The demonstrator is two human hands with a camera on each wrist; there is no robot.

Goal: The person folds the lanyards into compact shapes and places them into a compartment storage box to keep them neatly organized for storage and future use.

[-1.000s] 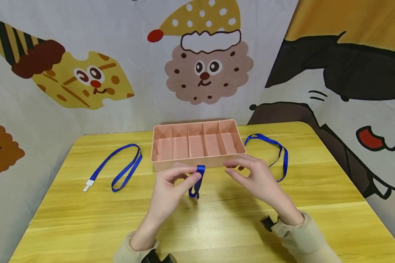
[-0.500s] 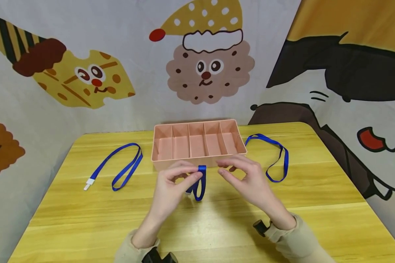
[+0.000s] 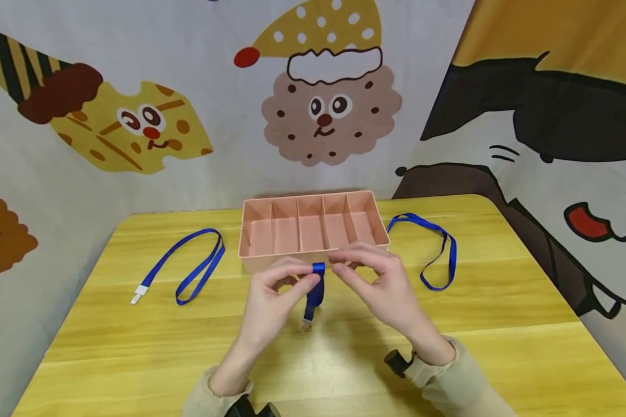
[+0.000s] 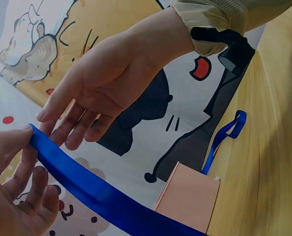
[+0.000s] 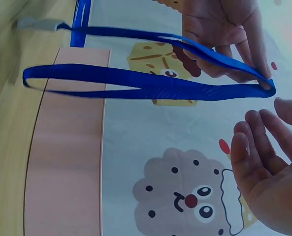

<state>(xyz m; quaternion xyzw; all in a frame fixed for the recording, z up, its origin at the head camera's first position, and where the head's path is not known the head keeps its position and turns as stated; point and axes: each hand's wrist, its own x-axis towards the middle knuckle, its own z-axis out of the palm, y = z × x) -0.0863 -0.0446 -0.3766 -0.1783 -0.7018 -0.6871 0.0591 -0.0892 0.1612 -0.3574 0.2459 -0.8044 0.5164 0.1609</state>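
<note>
Between thumb and fingertips my left hand (image 3: 273, 295) pinches a blue lanyard (image 5: 195, 91) near its middle. Both ends of the strap hang down in front of the box, one a loop, the other tipped with a pale clip (image 5: 40, 23). My right hand (image 3: 383, 284) hovers just to the right, thumb and fingers apart, close to the strap without gripping it. In the right wrist view a small gap shows between its fingers and the fold. Behind both hands stands a pink box (image 3: 313, 255) with several compartments, nothing visible in them.
On the wooden table (image 3: 109, 347), a second blue lanyard (image 3: 208, 266) with a white clip (image 3: 139, 293) lies left of the box. A third blue lanyard (image 3: 452, 260) lies to its right, partly hidden by the box. A printed cloth (image 3: 229, 127) hangs behind the table.
My right hand has moved left, closer to the held lanyard. The hanging strap has swung and turned. My left hand stays nearly in place, still pinching it.
</note>
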